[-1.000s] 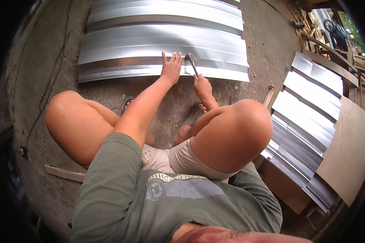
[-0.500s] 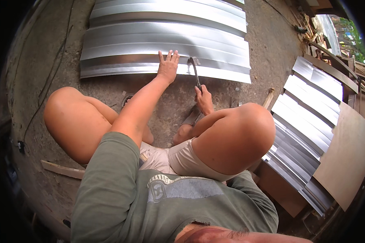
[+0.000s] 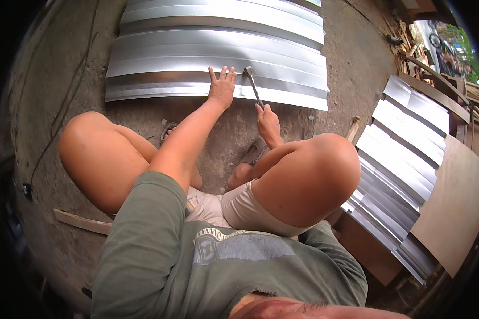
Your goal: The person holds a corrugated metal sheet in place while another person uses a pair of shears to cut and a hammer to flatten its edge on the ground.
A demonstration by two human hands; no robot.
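Note:
A ribbed silver metal sheet (image 3: 159, 56) lies on the floor in front of me, its near edge just beyond my feet. My left hand (image 3: 221, 87) rests flat on its near part, fingers spread. In my right hand (image 3: 269, 125) is a hammer (image 3: 253, 85), gripped by the handle below the near edge. The hammer's head is at the sheet's surface, just right of my left fingertips; whether it touches the metal I cannot tell.
To the right, several ribbed metal sheets (image 3: 404, 138) lie stacked beside a plywood board (image 3: 452, 204). Scrap wood (image 3: 436, 80) is piled at the far right. A wooden strip (image 3: 82, 221) lies at the left, and a dark cable (image 3: 72, 95) runs along the concrete floor.
The hammer's head has shifted slightly left and farther away, and my right hand has tilted and risen a little with it. My left hand stays in place on the sheet.

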